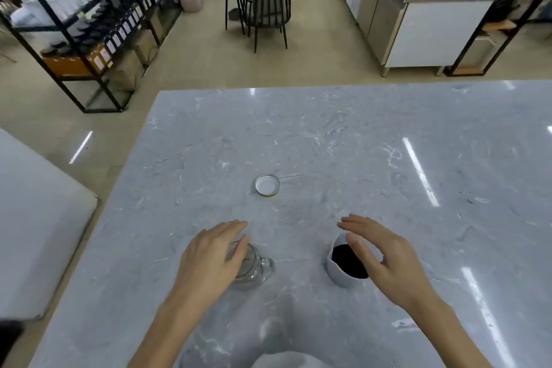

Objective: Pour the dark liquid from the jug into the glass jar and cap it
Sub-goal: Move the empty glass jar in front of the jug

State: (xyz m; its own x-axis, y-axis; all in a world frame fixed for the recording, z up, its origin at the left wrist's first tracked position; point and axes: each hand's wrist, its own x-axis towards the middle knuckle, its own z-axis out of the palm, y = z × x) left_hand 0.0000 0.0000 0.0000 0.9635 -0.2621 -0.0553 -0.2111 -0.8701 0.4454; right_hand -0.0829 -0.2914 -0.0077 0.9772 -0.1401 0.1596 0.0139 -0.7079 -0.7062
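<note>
A clear glass jar (254, 267) with a small handle stands near the front of the marble table (358, 143). My left hand (209, 257) lies over its left side and top, fingers extended, and I cannot tell whether it grips. A grey jug (339, 273) holding dark liquid (346, 258) stands to the right. My right hand (382, 257) hovers above and beside it, fingers spread, holding nothing. The metal cap (267, 185) lies upside down further back, white inside showing.
The table's left edge drops to a tiled floor, with another pale surface (35, 218) at the left. Black shelving (89, 24) with bottles, a chair (267, 6) and a steel counter (418, 24) stand beyond the table.
</note>
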